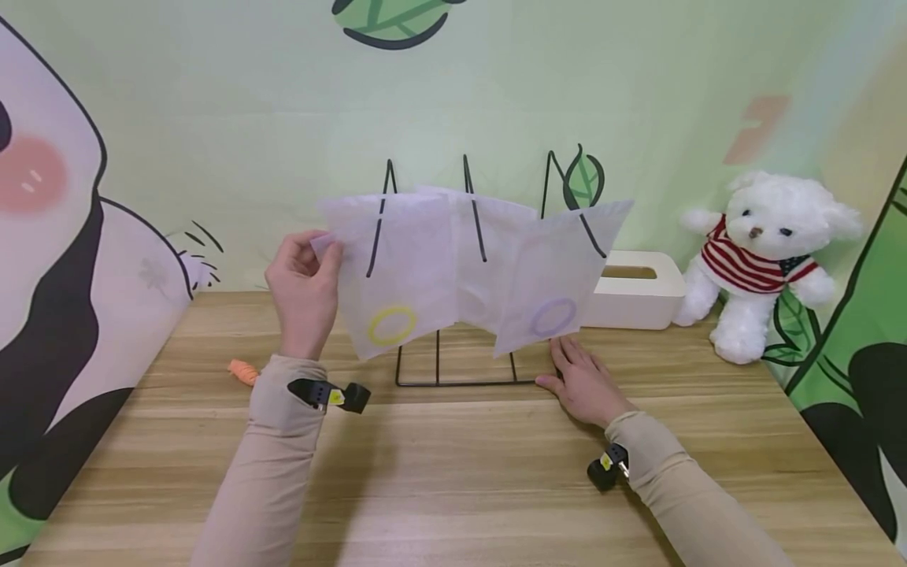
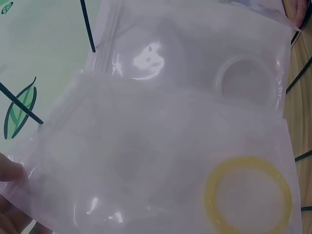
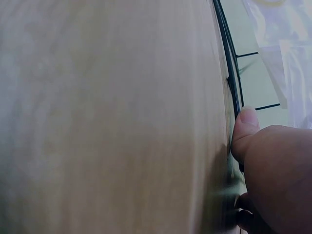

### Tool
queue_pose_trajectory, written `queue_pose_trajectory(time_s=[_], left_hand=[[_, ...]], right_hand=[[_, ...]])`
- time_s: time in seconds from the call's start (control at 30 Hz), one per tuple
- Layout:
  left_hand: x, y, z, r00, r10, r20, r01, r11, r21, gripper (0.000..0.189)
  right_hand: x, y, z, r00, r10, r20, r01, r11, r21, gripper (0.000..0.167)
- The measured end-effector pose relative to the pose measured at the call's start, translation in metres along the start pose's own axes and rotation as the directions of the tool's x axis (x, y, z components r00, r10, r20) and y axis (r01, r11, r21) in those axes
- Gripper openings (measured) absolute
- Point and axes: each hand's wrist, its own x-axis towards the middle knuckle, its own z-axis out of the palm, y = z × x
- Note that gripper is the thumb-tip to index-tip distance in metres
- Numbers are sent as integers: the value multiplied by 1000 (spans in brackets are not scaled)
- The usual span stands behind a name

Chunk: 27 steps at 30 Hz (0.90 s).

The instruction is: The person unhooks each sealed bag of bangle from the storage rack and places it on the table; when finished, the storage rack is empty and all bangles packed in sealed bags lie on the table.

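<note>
A black wire rack (image 1: 468, 383) stands on the table, with three frosted zip bags hung on its hooks. The left bag (image 1: 404, 268) shows a yellow ring (image 2: 209, 195), the middle bag (image 1: 489, 276) is partly covered by its neighbours, and the right bag (image 1: 556, 276) has a purple ring (image 1: 553, 317). My left hand (image 1: 306, 287) pinches the left bag's outer edge between thumb and fingers. Low at the rack's right front corner, my right hand (image 1: 584, 382) presses on the base with fingers stretched forward, the thumb (image 3: 247, 122) against the wire.
Behind the right bag is a white tissue box (image 1: 638, 291). A white teddy bear (image 1: 761, 260) in a striped top sits at the right. An orange object (image 1: 244, 372) lies beside my left sleeve. The patterned wall (image 1: 248, 118) rises close behind the rack.
</note>
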Motion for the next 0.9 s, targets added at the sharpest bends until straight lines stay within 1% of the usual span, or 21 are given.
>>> queue_pose_trajectory(time_s=[0.6, 0.73, 0.9], left_hand=[[-3, 1, -4, 1000, -2, -3, 1, 1000, -21, 10], [-4, 1, -3, 1000, 0, -7, 0, 1000, -21, 10], [-5, 3, -4, 1000, 26, -10, -26, 1000, 3, 13]], right_hand=[[-1, 0, 2, 1000, -11, -25, 11, 1000, 3, 71], [-1, 0, 2, 1000, -6, -18, 6, 1000, 6, 71], [-1, 0, 0, 1000, 7, -4, -7, 1000, 8, 71]])
